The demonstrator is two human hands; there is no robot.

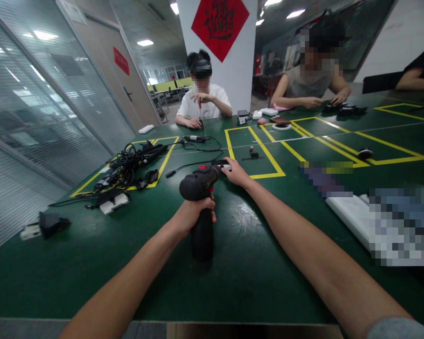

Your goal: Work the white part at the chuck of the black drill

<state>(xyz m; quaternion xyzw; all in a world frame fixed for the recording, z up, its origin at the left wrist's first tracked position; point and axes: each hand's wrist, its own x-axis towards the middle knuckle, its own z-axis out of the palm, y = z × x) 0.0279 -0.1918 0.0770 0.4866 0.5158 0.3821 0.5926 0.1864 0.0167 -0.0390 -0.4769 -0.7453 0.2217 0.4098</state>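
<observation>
The left hand [198, 212] was closed round the grip of a drill [197, 182] over the green desk [254, 292], the nose pointing away and rightward, the grip running down toward the near edge. The right hand [237, 173], fingers bent, was at the nose; its hold was unclear. Yellow tape [268, 176] marked the desk, beside a glass wall [56, 94]. Cables [127, 165] lay heaped left; two people [212, 101] sat opposite.

One head-worn view, facing forward and down, close over the desk [247, 282]. Far depth hard to judge.
</observation>
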